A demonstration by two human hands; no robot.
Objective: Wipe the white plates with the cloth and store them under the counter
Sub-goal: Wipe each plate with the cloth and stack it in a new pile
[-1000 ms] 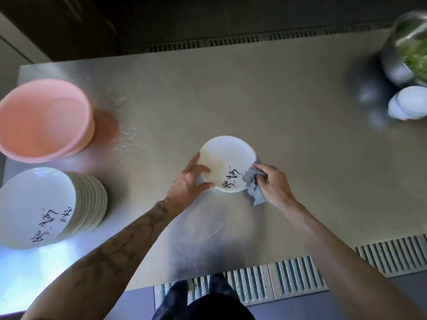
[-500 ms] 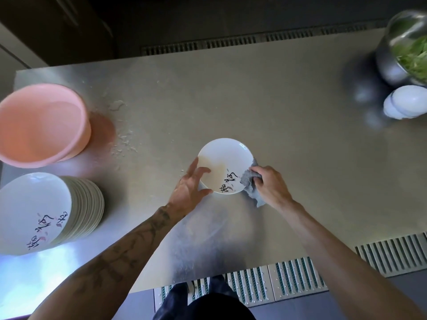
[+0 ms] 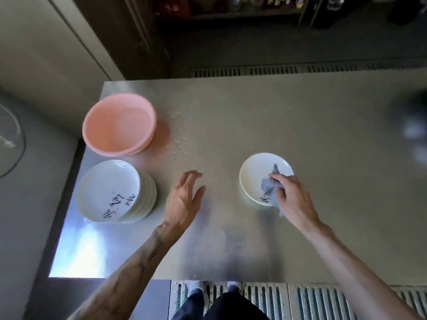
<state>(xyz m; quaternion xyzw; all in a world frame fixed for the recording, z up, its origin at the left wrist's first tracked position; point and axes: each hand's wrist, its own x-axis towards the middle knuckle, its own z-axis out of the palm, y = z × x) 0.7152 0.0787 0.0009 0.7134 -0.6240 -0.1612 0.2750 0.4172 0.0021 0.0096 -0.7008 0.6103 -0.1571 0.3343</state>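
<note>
A single white plate (image 3: 257,172) with black brush lettering lies on the steel counter (image 3: 300,125). My right hand (image 3: 292,199) grips a grey cloth (image 3: 270,188) bunched on the plate's near right side. My left hand (image 3: 184,197) hovers over the counter to the plate's left, fingers spread and holding nothing. A stack of several matching white plates (image 3: 115,192) stands near the counter's left edge, left of that hand.
A pink plastic basin (image 3: 119,125) sits behind the stack at the counter's left end. Water droplets (image 3: 178,148) lie beside it. The counter's left edge drops off by the stack. Floor grating (image 3: 300,299) runs along the near side, by my feet.
My left hand has let go of the plate and moved left toward the stack. The right hand has brought the cloth onto the plate. The camera view has swung left.
</note>
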